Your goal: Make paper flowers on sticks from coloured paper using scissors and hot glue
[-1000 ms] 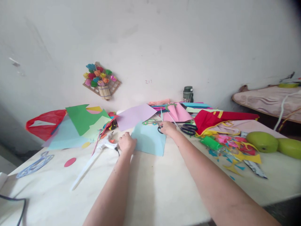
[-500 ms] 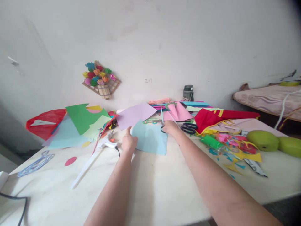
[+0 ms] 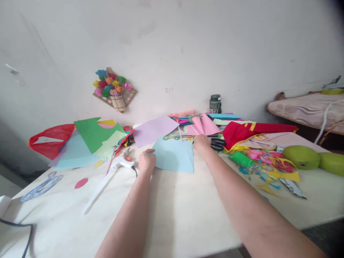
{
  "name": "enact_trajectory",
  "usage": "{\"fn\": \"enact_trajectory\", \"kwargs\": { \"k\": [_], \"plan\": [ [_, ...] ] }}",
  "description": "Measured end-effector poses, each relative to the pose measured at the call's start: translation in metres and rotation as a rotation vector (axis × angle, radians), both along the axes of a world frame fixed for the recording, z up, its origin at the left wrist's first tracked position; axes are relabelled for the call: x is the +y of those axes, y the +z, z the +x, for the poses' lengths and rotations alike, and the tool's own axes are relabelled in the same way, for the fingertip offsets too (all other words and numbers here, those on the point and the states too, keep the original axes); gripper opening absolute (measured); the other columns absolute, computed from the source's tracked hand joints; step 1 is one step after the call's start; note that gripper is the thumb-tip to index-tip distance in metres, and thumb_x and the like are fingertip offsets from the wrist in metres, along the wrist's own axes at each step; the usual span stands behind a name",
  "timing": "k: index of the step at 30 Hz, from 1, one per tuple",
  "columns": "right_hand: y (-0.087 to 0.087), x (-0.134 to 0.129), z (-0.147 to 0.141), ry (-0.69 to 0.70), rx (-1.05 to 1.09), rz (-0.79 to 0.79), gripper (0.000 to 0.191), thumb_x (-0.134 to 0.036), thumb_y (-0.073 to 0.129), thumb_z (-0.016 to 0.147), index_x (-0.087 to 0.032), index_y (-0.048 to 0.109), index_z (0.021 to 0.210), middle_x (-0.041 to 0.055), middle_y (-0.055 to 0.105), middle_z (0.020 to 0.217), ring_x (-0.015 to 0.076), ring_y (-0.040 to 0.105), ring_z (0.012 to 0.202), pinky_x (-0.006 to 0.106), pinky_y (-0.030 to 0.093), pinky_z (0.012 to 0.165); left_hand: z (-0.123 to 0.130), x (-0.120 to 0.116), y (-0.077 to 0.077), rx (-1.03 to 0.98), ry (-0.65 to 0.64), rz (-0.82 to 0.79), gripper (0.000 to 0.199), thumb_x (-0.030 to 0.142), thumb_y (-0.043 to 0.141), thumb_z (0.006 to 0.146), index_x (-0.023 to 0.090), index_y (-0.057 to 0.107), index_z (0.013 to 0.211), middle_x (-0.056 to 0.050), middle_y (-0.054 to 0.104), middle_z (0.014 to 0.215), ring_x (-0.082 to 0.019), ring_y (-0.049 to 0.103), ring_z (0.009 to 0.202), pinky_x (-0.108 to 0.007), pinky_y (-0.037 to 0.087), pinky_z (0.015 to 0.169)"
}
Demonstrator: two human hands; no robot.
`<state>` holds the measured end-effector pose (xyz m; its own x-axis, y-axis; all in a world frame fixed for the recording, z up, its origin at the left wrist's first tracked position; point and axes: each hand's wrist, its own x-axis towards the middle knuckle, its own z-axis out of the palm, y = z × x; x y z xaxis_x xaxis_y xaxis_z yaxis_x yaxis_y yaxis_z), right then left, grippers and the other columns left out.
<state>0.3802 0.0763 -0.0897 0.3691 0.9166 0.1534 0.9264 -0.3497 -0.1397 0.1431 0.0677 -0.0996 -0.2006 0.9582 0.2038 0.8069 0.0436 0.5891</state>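
Note:
A light blue sheet of paper (image 3: pixel 174 156) lies in front of me on the table. My left hand (image 3: pixel 147 160) is at its left edge, fingers curled in and thumb against the paper. Just past the sheet's upper right corner, my right hand (image 3: pixel 202 145) is closed around a pair of scissors with black handles (image 3: pixel 218 144); a thin pale blade (image 3: pixel 180 131) shows to the left of the hand. The hand hides the middle of the scissors. Behind them lie a lilac sheet (image 3: pixel 154 130) and a folded pink sheet (image 3: pixel 205 125).
On the left are a white glue gun (image 3: pixel 119 163), a pink-red paper disc (image 3: pixel 81 183), green paper (image 3: pixel 94 134) and a red bag (image 3: pixel 51 139). To the right lie red cloth (image 3: pixel 239 134), paper scraps (image 3: pixel 268 175) and green fruits (image 3: pixel 301 157). A bottle (image 3: pixel 215 104) stands by the wall.
My right hand has shifted a little to the right with the scissors. The left hand's raised finger has curled down, and the blue sheet's right edge sits slightly further right.

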Motion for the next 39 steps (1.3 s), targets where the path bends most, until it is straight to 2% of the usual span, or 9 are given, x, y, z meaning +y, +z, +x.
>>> {"fn": "enact_trajectory", "kwargs": {
  "k": [6,11,16,23,27,30,32,34,39],
  "plan": [
    [0.012,-0.004,-0.019,0.122,-0.029,0.047,0.033,-0.019,0.052,0.070,-0.013,0.061,0.101,0.0164,0.057,0.104,0.0267,0.051,0.098,0.031,0.043,0.072,0.002,-0.001,0.004,0.028,0.044,0.051,0.035,0.014,0.048,0.063,0.020,0.065,0.092,-0.007,0.064,0.090,-0.022,0.057,0.086,-0.030,0.044,0.072],
    [0.023,-0.014,-0.056,0.588,0.076,0.074,0.034,-0.045,0.047,0.073,-0.024,0.060,0.097,0.0033,0.061,0.101,0.0200,0.055,0.092,0.028,0.039,0.075,0.001,-0.002,0.006,-0.018,0.098,0.057,0.034,0.013,0.047,0.061,0.019,0.065,0.090,-0.008,0.065,0.086,-0.024,0.057,0.087,-0.032,0.043,0.076],
    [0.023,-0.028,-0.089,0.917,0.003,-0.057,0.050,-0.057,0.056,0.059,-0.023,0.056,0.095,0.0030,0.061,0.098,0.0190,0.057,0.084,0.026,0.040,0.068,-0.004,0.001,0.005,-0.067,0.111,0.078,0.031,0.014,0.047,0.061,0.017,0.064,0.087,-0.008,0.065,0.081,-0.024,0.057,0.086,-0.032,0.043,0.077],
    [0.019,-0.030,-0.094,0.961,-0.180,-0.143,0.029,-0.027,0.055,0.061,-0.022,0.060,0.089,0.0048,0.064,0.087,0.0196,0.059,0.077,0.025,0.038,0.060,-0.003,0.003,0.002,-0.106,0.129,0.053,0.029,0.016,0.050,0.062,0.020,0.063,0.088,-0.006,0.063,0.080,-0.022,0.058,0.082,-0.031,0.044,0.076],
    [0.023,-0.028,-0.091,0.915,-0.103,-0.129,0.023,-0.020,0.053,0.063,-0.024,0.064,0.083,0.0015,0.065,0.086,0.0169,0.059,0.079,0.021,0.037,0.060,0.001,-0.004,0.008,0.036,0.110,0.123,0.023,0.030,0.055,0.066,0.023,0.064,0.086,-0.007,0.051,0.115,-0.028,0.047,0.104,-0.038,0.041,0.082],
    [0.025,-0.026,-0.087,0.843,0.003,-0.152,0.020,-0.026,0.056,0.065,-0.025,0.065,0.082,-0.0003,0.065,0.085,0.0155,0.058,0.078,0.020,0.037,0.059,0.000,-0.010,0.019,0.166,-0.115,0.285,0.022,0.040,0.059,0.065,0.025,0.066,0.078,-0.002,0.048,0.121,-0.028,0.035,0.116,-0.038,0.033,0.091],
    [0.026,-0.024,-0.084,0.811,0.065,-0.171,0.021,-0.031,0.058,0.064,-0.024,0.066,0.082,-0.0004,0.066,0.083,0.0151,0.058,0.075,0.019,0.036,0.057,-0.004,-0.012,0.025,0.164,-0.400,0.216,0.020,0.040,0.057,0.067,0.026,0.067,0.077,-0.001,0.058,0.106,-0.022,0.046,0.104,-0.031,0.037,0.087],
    [0.024,-0.022,-0.081,0.792,0.108,-0.183,0.022,-0.034,0.059,0.063,-0.024,0.066,0.081,-0.0004,0.066,0.082,0.0146,0.058,0.073,0.019,0.036,0.055,-0.010,-0.011,0.028,0.144,-0.574,0.087,0.020,0.038,0.058,0.065,0.025,0.067,0.079,0.000,0.063,0.091,-0.017,0.054,0.088,-0.026,0.041,0.077],
    [0.016,-0.018,-0.077,0.780,0.142,-0.210,0.024,-0.036,0.061,0.060,-0.024,0.067,0.080,-0.0013,0.065,0.083,0.0136,0.057,0.073,0.018,0.037,0.055,-0.019,-0.007,0.017,0.064,-0.612,-0.032,0.016,0.031,0.057,0.062,0.020,0.065,0.071,0.000,0.064,0.073,-0.015,0.057,0.073,-0.023,0.043,0.069]
  ]
}}
